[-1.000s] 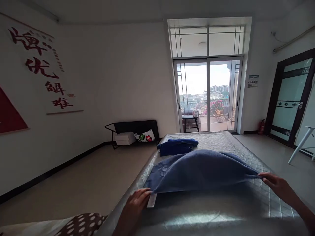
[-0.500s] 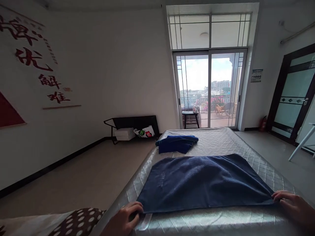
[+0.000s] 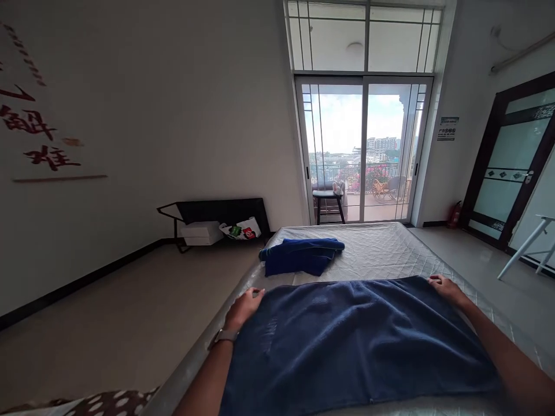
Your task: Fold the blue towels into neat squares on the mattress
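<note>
Navy towel (image 3: 347,341) now has left hand (image 3: 243,307) and right hand (image 3: 446,289) at far corners.

On the scroll (image 3: 52,159), up and left of the left hand (image 3: 244,309), red characters read 解难. The towel's (image 3: 347,341) lettering beside that hand and the wall notice (image 3: 448,128) beyond the right hand (image 3: 446,289) are too faint or small to read.

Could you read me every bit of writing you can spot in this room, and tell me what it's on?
"解" and "难": red characters on the wall hanging; those above are cut off, its side column too small.
Wall notice by the glass doors: too small to read reliably.
Printed bag: too blurred.
Spread blue cloth: faint raised marks, unreadable.
</note>
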`<act>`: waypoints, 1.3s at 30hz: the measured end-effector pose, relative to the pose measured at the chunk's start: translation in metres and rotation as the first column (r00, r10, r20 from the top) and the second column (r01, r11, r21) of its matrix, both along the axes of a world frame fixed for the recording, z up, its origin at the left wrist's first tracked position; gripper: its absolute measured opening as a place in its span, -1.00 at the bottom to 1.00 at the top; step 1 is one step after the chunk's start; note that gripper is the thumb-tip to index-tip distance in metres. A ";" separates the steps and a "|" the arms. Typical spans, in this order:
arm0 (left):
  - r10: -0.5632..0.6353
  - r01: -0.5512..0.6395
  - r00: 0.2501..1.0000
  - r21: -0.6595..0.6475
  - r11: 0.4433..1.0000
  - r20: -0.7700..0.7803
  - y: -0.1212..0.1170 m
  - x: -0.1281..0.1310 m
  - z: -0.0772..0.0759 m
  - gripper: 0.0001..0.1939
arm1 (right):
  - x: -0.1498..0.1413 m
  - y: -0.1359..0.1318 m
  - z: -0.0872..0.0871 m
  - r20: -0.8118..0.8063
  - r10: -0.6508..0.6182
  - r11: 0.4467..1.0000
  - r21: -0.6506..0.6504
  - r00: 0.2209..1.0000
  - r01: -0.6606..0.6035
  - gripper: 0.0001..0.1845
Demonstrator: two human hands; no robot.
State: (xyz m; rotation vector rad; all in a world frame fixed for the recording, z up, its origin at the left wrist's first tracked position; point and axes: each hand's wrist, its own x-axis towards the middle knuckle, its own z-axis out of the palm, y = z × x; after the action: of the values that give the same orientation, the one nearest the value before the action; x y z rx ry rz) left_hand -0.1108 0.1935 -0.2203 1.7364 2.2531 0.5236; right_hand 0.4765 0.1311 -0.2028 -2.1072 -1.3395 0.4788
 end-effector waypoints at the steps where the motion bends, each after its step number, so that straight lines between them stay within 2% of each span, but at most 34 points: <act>1: 0.000 0.000 1.000 0.003 1.000 0.010 0.004 0.002 -0.006 -0.53 | -0.002 0.010 -0.007 0.028 -0.030 0.999 -0.018 0.999 0.031 -0.69; 3: -0.011 0.010 0.999 0.027 1.000 0.047 0.008 0.003 -0.015 -0.57 | -0.003 0.022 -0.024 0.092 -0.071 0.997 -0.020 0.993 0.073 -0.64; 5: -0.051 0.035 0.985 0.098 0.995 0.164 0.008 0.000 -0.020 -0.62 | 0.000 0.028 -0.039 0.150 -0.090 0.996 0.033 0.985 0.086 -0.60; 7: -0.104 0.041 0.930 0.182 0.983 0.353 0.006 -0.004 -0.021 -0.64 | 0.006 0.030 -0.051 0.167 -0.096 0.991 0.113 0.981 0.077 -0.59; 9: -0.117 0.003 0.844 0.212 0.977 0.524 0.005 -0.008 -0.020 -0.62 | 0.015 0.031 -0.056 0.122 -0.077 0.981 0.188 0.990 0.053 -0.58; 11: -0.098 -0.046 0.802 0.224 0.973 0.590 0.005 -0.012 -0.021 -0.60 | 0.024 0.032 -0.059 0.064 -0.053 0.967 0.251 0.997 0.035 -0.57; 13: -0.099 -0.071 0.845 0.294 0.953 0.525 0.007 -0.016 -0.026 -0.66 | 0.032 0.033 -0.061 0.039 -0.038 0.956 0.293 0.999 0.025 -0.59; 15: -0.110 -0.045 0.926 0.395 0.917 0.361 0.010 -0.019 -0.035 -0.73 | 0.037 0.034 -0.064 0.059 -0.036 0.951 0.309 0.998 0.016 -0.64; 17: -0.118 0.020 0.975 0.455 0.890 0.188 0.014 -0.020 -0.046 -0.74 | 0.039 0.034 -0.069 0.105 -0.033 0.947 0.320 0.994 -0.002 -0.68; 21: -0.151 0.143 0.988 0.456 0.879 -0.018 0.019 -0.017 -0.060 -0.65 | 0.037 0.033 -0.074 0.179 -0.021 0.938 0.345 0.984 -0.042 -0.71; 24: -0.160 0.183 0.983 0.466 0.866 -0.088 0.019 -0.016 -0.061 -0.61 | 0.035 0.032 -0.071 0.203 -0.051 0.931 0.364 0.978 -0.027 -0.67; 30: -0.110 0.166 0.984 0.476 0.864 -0.142 0.021 -0.018 -0.058 -0.60 | 0.039 0.030 -0.064 0.239 -0.063 0.936 0.352 0.969 -0.026 -0.66; 36: -0.101 0.192 0.968 0.413 0.890 -0.231 0.022 -0.016 -0.063 -0.56 | 0.042 0.035 -0.077 0.355 -0.019 0.961 0.266 0.935 -0.081 -0.64; 39: -0.147 0.248 0.955 0.424 0.871 -0.257 0.021 -0.016 -0.061 -0.54 | 0.040 0.036 -0.081 0.475 -0.019 0.977 0.196 0.880 -0.085 -0.61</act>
State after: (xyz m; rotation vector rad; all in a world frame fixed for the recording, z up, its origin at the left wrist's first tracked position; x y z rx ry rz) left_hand -0.1273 0.2142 -0.2811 2.3268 2.1712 0.9115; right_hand 0.5170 0.1671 -0.2836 -2.0974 -1.6121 -0.1873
